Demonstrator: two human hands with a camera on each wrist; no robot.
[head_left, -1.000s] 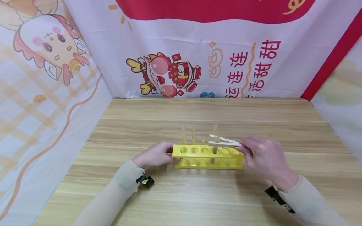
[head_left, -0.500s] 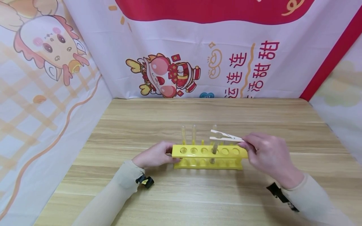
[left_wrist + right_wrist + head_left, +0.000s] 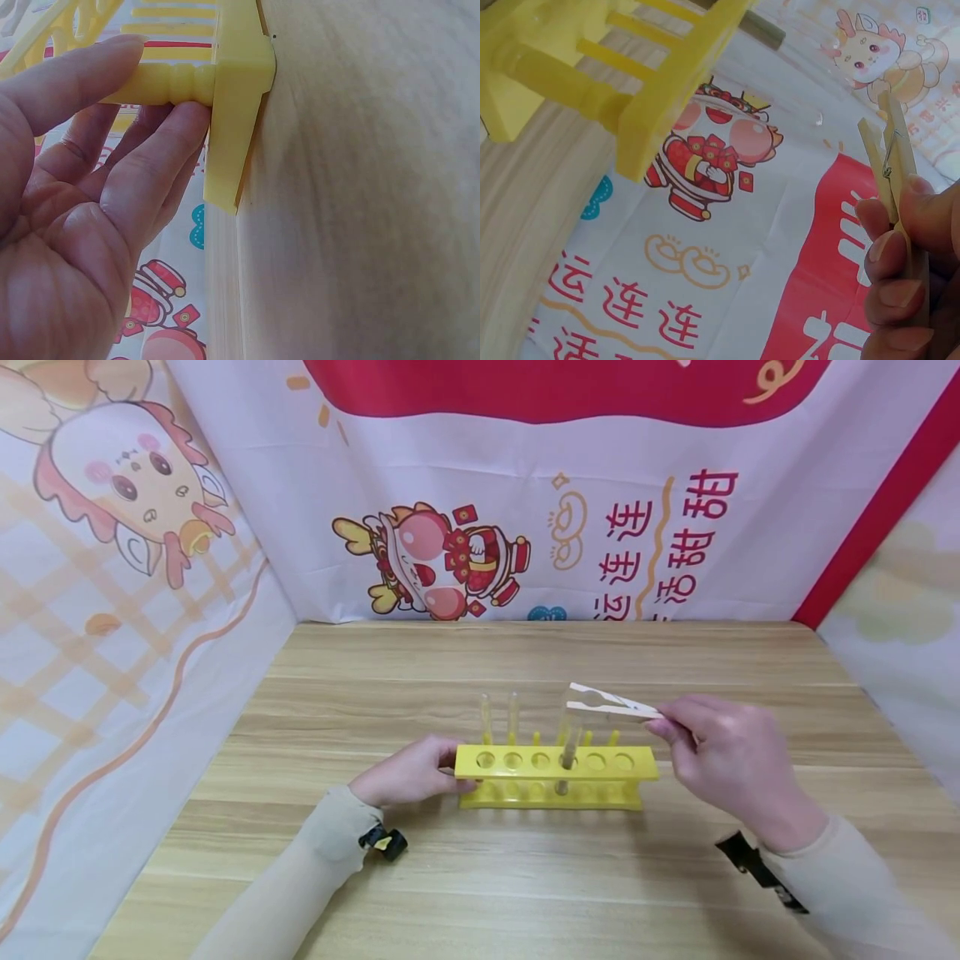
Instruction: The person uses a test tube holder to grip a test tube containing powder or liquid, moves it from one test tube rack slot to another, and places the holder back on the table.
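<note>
My left hand [image 3: 408,772] holds the left end of a yellow test tube rack [image 3: 491,772]. In the left wrist view, its thumb and fingers [image 3: 161,154] lie around the rack's rounded end post [image 3: 176,82]. A test tube with greyish contents [image 3: 570,755] stands slightly tilted in a middle hole of the rack. My right hand [image 3: 738,760] grips a wooden test tube clamp [image 3: 618,703] above the rack's right half. In the right wrist view, the clamp's jaws [image 3: 881,124] are slightly parted, with no tube between them.
Two clear tubes [image 3: 513,714] stand upside down at the rack's back left. Bare yellow pegs [image 3: 614,737] show at the back right. The rack stands on a wood-grain table [image 3: 375,893], with a printed cloth [image 3: 465,452] hanging behind.
My right hand has moved up and to the right with the clamp, away from the tube it was beside. The tube stays in the rack. My left hand has hardly moved.
</note>
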